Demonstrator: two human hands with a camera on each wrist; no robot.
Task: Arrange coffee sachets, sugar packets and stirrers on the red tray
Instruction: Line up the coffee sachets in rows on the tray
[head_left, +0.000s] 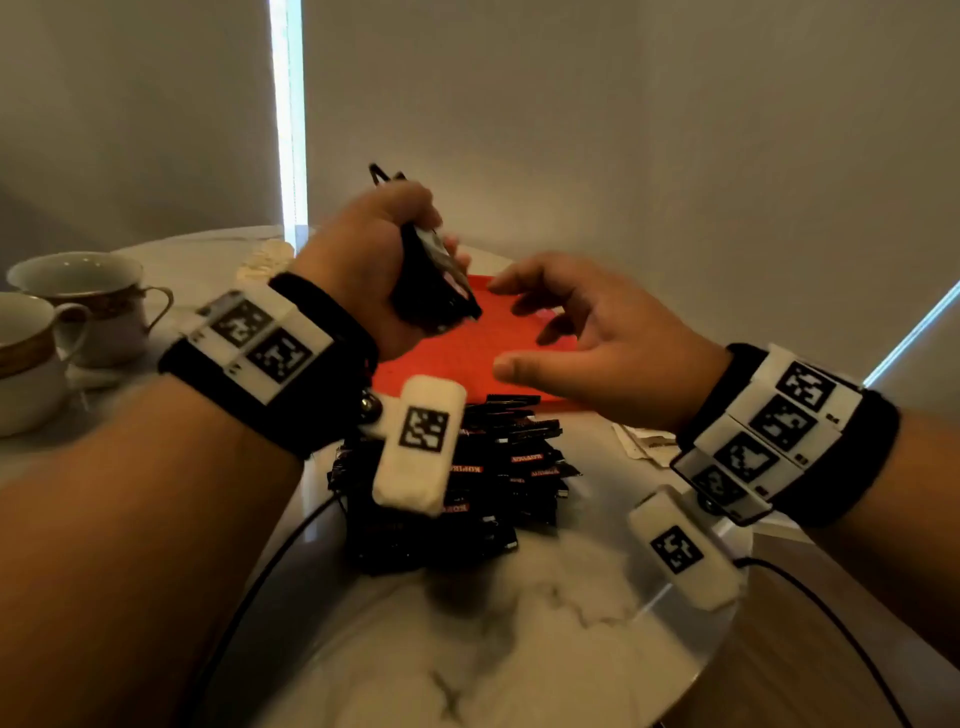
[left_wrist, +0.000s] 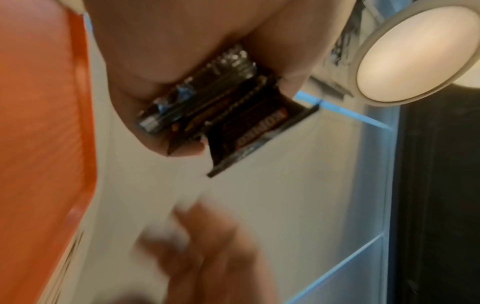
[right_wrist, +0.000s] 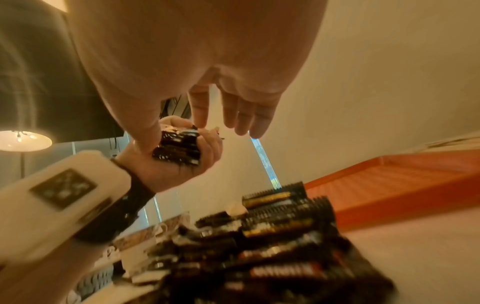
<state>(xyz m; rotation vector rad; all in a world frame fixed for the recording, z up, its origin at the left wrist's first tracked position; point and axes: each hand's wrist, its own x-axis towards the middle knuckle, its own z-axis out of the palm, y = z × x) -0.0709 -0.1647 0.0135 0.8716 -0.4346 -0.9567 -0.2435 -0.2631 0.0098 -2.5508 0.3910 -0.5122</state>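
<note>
A bundle of coffee sachets (head_left: 434, 270) was gripped in the left hand (head_left: 374, 260) above the red tray (head_left: 457, 353); the right hand (head_left: 587, 338) was held empty, fingers loosely spread. Sachets could be spilled if the grip slackened.

Leaving bare red tray (head_left: 447, 358) floor open directly beneath the bundle of sachets (head_left: 434, 275) gripped in the left hand (head_left: 374, 260). Crowding that same gap from the right: the right hand (head_left: 587, 338), fingers spread, hovering over the tray. Blocking the near side, below both wrists: a heap of black sachets (head_left: 467, 488). Standing well off to the left of the grip: two cups (head_left: 78, 291).
</note>
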